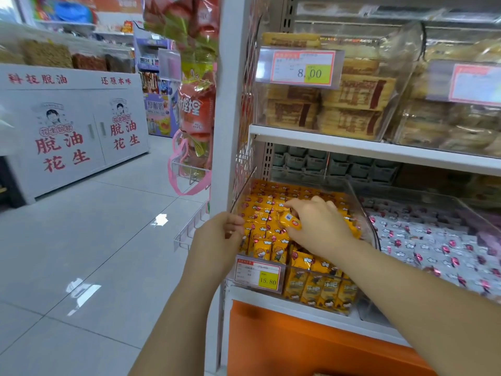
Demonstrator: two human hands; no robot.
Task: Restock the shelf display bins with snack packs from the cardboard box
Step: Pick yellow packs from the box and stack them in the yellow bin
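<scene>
**Hands.** The left hand [217,240] grips the top edge of the left wall of the clear bin [364,213]; its fingers curl over the wall to the inside. The right hand [321,225] reaches into the same bin from the right, palm down. Its fingers and thumb pinch one yellow snack pack [291,221]. The pack is tilted and sits just above the packs already in the bin.

**Bin.** The clear bin stands at the left end of the lower shelf. It is filled with rows of yellow packs [264,213], most of them upright. A price tag [257,272] reading 15.80 is fixed to the front of the bin.

**Shelf unit.** Just to the right stands a second clear bin holding white packs [433,248]. A white shelf board [352,146] runs above both bins. On it stand clear containers of stacked brown-and-yellow packs [349,104], with a price tag [303,67] reading 8.00. Small green baskets [325,164] sit at the back, under the board. An orange panel [298,343] closes the base of the unit.

**Room.** The floor [95,240] consists of glossy grey tiles that reflect the ceiling lights. A white cabinet [67,131] with red characters stands to the left across the aisle. Bags of red-orange packs [198,104] hang at the end of the shelf unit.
</scene>
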